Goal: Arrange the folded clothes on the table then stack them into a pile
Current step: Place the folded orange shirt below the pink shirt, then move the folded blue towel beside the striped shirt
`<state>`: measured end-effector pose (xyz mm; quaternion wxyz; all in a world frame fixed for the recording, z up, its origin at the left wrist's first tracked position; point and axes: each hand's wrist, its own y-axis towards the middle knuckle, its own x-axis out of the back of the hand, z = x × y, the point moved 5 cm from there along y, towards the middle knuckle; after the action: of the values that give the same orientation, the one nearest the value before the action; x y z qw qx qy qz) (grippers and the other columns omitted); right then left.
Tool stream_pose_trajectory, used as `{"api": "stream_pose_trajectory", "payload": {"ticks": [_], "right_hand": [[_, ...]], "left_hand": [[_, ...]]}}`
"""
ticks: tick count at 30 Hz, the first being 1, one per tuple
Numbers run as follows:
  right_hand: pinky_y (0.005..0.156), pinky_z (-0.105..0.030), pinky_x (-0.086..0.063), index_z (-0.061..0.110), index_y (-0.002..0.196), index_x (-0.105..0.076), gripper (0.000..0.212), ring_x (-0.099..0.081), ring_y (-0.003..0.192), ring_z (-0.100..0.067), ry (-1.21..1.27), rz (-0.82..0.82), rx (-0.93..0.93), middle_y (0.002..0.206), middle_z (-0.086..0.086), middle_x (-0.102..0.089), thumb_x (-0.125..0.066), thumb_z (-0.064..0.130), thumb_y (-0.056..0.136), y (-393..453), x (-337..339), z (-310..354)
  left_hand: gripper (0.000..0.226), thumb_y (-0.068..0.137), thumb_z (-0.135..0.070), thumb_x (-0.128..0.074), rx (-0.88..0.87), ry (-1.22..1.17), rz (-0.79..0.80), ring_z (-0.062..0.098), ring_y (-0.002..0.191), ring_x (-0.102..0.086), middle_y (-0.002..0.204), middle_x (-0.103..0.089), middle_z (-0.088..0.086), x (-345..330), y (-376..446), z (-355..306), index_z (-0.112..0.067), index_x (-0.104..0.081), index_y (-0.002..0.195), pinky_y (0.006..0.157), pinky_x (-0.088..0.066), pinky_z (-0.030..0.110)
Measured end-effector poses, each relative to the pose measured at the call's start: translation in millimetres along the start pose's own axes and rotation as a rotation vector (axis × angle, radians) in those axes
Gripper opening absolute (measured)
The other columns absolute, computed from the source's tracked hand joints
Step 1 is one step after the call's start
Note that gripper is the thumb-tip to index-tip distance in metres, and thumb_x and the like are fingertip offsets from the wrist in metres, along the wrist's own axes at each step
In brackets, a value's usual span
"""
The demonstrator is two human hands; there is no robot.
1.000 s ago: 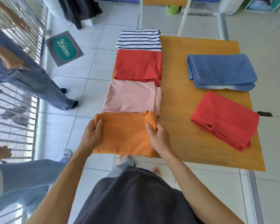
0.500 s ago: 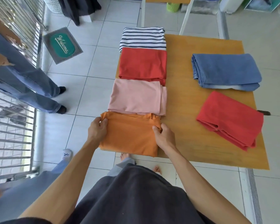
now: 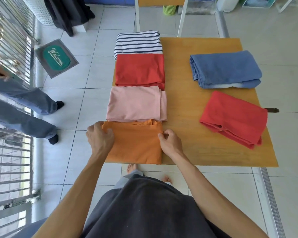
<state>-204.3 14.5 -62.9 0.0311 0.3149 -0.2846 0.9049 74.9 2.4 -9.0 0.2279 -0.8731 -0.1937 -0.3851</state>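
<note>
While pinching the left edge of the folded orange garment (image 3: 136, 143) at the near-left corner of the tabletop (image 3: 187, 117), left hand (image 3: 100, 136) curled knuckles-up, grip narrow on the cloth, forearm angled in from the lower left. Beyond it along the left side, in a touching row: pink garment (image 3: 136, 103), red garment (image 3: 139, 69), striped garment (image 3: 138, 42). At the orange garment's right edge, right hand (image 3: 170, 143) loosely curled, fingertips pinching the cloth, grip narrow, wrist resting on the wood; further right, well apart, folded blue jeans (image 3: 225, 69) and a second red piece (image 3: 234, 119).
</note>
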Motion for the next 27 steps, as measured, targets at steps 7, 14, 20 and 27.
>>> {"api": "stream_pose_trajectory", "payload": {"ticks": [7,14,20,27], "right_hand": [[0.071,-0.026,-0.041,0.022,0.098,-0.064,0.018,-0.055,0.078,-0.007,0.122,-0.101,0.029,0.082,0.021,-0.055,-0.054,0.037,0.101,-2.8,49.2,-2.9],[0.070,-0.027,-0.038,0.017,0.103,-0.067,0.025,-0.058,0.079,-0.012,0.208,-0.169,0.066,0.090,0.008,-0.063,-0.052,0.036,0.102,-9.7,110.9,-18.3],[0.078,-0.035,-0.050,0.013,0.103,-0.069,0.028,-0.065,0.092,-0.022,0.268,-0.269,0.044,0.099,0.000,-0.071,-0.053,0.036,0.102,-4.3,173.6,-40.5],[0.087,-0.049,-0.059,0.016,0.107,-0.067,0.028,-0.071,0.094,-0.021,0.388,-0.336,0.011,0.101,0.000,-0.073,-0.052,0.039,0.102,23.8,228.6,-51.4]], "left_hand": [[0.039,0.085,-0.011,-0.057,-0.311,-0.045,0.105,0.033,0.124,-0.045,0.130,-0.055,0.018,-38.3,-48.3,-83.9,-0.010,-0.060,0.124,0.100,-0.034,0.033],[0.033,0.088,-0.013,-0.055,-0.426,-0.079,0.276,0.028,0.106,-0.058,0.118,-0.064,0.015,-100.0,-95.1,-148.8,-0.010,-0.064,0.121,0.086,-0.041,0.026],[0.035,0.086,-0.013,-0.058,-0.460,-0.107,0.388,0.022,0.106,-0.059,0.114,-0.067,0.010,-135.6,-122.8,-186.3,-0.010,-0.065,0.120,0.086,-0.042,0.026],[0.033,0.088,-0.020,-0.058,-0.394,-0.115,0.520,0.017,0.102,-0.059,0.115,-0.064,0.002,-167.3,-111.8,-214.6,-0.018,-0.064,0.120,0.084,-0.047,0.030]]}}
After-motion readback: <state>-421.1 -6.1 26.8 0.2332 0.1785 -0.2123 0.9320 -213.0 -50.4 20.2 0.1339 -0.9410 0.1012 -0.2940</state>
